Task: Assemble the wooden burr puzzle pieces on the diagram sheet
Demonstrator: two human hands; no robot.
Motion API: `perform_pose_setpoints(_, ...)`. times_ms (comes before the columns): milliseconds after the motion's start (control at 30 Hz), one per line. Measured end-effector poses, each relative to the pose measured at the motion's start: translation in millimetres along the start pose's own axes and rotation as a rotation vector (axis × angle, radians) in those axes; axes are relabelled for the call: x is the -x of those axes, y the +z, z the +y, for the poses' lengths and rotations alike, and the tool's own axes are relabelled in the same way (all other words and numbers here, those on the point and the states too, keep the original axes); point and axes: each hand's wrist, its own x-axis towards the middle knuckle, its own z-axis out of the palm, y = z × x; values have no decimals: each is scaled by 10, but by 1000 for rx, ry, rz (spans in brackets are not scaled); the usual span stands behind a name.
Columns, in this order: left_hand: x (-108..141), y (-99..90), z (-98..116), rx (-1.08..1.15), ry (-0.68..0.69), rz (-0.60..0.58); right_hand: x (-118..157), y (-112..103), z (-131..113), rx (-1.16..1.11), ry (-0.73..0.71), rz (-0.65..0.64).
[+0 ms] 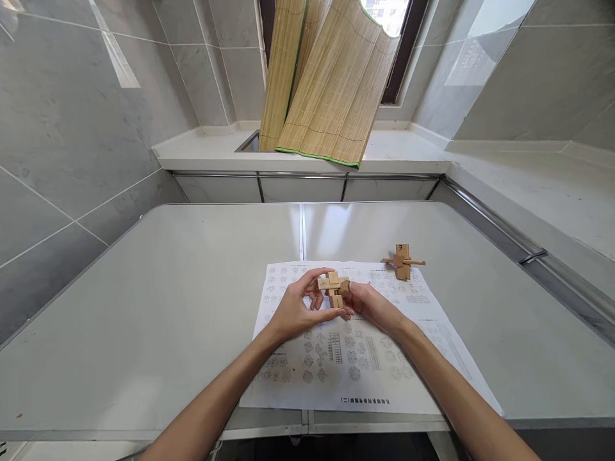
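Note:
A light wooden interlocking puzzle (333,285) made of crossed blocks is held between both hands, just above a printed sheet. My left hand (300,304) grips it from the left, thumb at its lower end and index finger at its upper end. From the right, my right hand (368,301) pinches the block that sticks out on that side. The undersides of the puzzle and some fingertips are hidden. Under the hands lies the white instruction sheet (379,392), covered in small line drawings. Another wooden puzzle (402,262), darker and cross-shaped, stands at the sheet's upper right edge.
The white folding table (192,307) has a seam (302,230) down its middle. Beyond its far edge is a white ledge (211,153), where a bamboo blind (336,89) hangs before the window. Grey tiled walls (86,115) and a metal rail (494,218) border the sides.

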Motion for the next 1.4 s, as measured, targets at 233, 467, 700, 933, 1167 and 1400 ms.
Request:
perform_pose_setpoints(233, -15, -21, -20, -85, 29, -11, 6, -15, 29, 54, 14, -22)
perform_pose_setpoints(467, -24, -5, -27, -101, 28, -41, 34, -39, 46, 151, 15, -5)
perform_pose_setpoints(700, -15, -2, -35, -29, -98, 44, 20, 4, 10, 47, 16, 69)
perform_pose_setpoints(933, -28, -7, -49, 67, -142, 96, 2, -5, 12, 207, -53, 261)
perform_pose_setpoints(1167, -24, -13, -39, 140, -140, 22, 14, 8, 41, 317, -87, 299)
perform_pose_setpoints(1400, -15, -18, -29, 102, -127, 21, 24, 21, 22, 383, -57, 284)
